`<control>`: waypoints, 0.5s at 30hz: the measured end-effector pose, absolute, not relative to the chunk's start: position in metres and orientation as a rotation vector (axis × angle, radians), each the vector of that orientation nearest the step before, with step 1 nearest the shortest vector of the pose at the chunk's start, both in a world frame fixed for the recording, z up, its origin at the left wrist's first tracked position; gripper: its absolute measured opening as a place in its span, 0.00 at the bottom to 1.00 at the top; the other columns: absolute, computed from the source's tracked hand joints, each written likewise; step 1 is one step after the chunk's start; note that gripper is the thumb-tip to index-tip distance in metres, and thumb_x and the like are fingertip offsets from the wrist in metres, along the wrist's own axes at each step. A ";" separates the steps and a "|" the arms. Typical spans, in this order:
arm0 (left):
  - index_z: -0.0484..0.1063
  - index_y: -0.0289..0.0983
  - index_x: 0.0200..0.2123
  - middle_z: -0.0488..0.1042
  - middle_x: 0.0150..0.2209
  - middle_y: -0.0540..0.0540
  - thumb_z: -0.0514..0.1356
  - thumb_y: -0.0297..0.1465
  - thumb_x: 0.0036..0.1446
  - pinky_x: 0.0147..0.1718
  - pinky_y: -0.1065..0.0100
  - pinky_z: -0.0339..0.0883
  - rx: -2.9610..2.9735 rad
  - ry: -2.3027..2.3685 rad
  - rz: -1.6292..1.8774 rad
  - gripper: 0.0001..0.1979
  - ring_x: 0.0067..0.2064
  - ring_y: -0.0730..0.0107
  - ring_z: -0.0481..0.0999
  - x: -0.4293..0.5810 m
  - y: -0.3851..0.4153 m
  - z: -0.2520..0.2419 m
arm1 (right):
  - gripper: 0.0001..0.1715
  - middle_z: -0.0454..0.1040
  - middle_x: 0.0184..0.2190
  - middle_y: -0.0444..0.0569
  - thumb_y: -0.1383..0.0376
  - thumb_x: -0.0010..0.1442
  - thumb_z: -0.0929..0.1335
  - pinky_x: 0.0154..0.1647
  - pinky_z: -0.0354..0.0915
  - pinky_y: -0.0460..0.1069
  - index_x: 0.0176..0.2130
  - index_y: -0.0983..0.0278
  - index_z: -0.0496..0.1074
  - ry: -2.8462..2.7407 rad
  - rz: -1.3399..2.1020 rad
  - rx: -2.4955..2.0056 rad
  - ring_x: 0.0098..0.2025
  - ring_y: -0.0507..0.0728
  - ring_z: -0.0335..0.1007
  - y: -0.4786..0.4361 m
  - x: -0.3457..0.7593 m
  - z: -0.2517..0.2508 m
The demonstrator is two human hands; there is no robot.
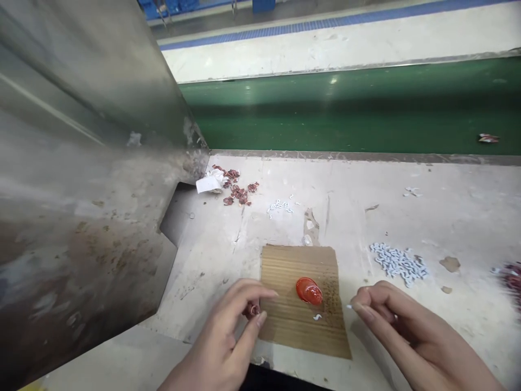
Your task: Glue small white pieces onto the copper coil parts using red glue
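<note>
Our left hand (222, 336) is at the near-left corner of the cardboard pad (285, 266), thumb and forefinger clamped on a small red-and-white piece (252, 310) with the other fingers curled under. Our right hand (391, 320) rests just off the pad's right edge, its fingers drawn together in a tight pinch. A tiny white piece (349, 307) shows at the very tips and seems nipped there, though it is too small for us to be sure.

Between the two hands, on the middle of the pad, sits a glossy red blob (309, 291), and a loose white bit (316, 316) lies just beside it.

Parts this small are best handled at the fingertips alone. We would keep both hands low over the pad so that a slip lands on cardboard, and keep our knuckles out of the blob, which looks wet.

The heap of white pieces (399, 263) lies on the bench (448, 217) beyond the right hand, and a scatter of red pieces (238, 190) lies farther back on the left, short of the green conveyor belt (345, 114).
</note>
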State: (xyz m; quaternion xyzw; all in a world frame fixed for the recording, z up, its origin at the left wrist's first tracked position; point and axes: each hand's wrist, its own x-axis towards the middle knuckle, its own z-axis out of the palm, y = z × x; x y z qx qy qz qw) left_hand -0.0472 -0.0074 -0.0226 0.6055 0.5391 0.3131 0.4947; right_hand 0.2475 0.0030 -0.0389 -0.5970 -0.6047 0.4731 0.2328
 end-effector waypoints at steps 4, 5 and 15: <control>0.75 0.49 0.52 0.80 0.44 0.50 0.62 0.22 0.68 0.39 0.72 0.78 1.739 1.424 0.752 0.16 0.39 0.70 0.82 -0.066 -0.006 -0.040 | 0.15 0.71 0.31 0.44 0.53 0.77 0.62 0.28 0.67 0.49 0.42 0.56 0.71 -2.040 1.173 -1.576 0.28 0.55 0.68 0.023 0.254 -0.036; 0.76 0.48 0.52 0.81 0.42 0.51 0.62 0.22 0.67 0.38 0.72 0.78 1.786 1.428 0.762 0.16 0.38 0.70 0.83 -0.070 -0.006 -0.044 | 0.16 0.72 0.32 0.45 0.54 0.78 0.61 0.29 0.68 0.49 0.41 0.56 0.72 -2.085 1.151 -1.552 0.30 0.55 0.70 0.026 0.251 -0.034; 0.79 0.46 0.57 0.85 0.49 0.42 0.69 0.30 0.64 0.40 0.62 0.81 2.012 1.496 0.649 0.19 0.45 0.55 0.85 -0.091 -0.003 -0.039 | 0.20 0.72 0.34 0.48 0.57 0.79 0.59 0.30 0.66 0.52 0.40 0.59 0.73 -2.384 1.004 -1.430 0.31 0.57 0.74 0.041 0.232 -0.019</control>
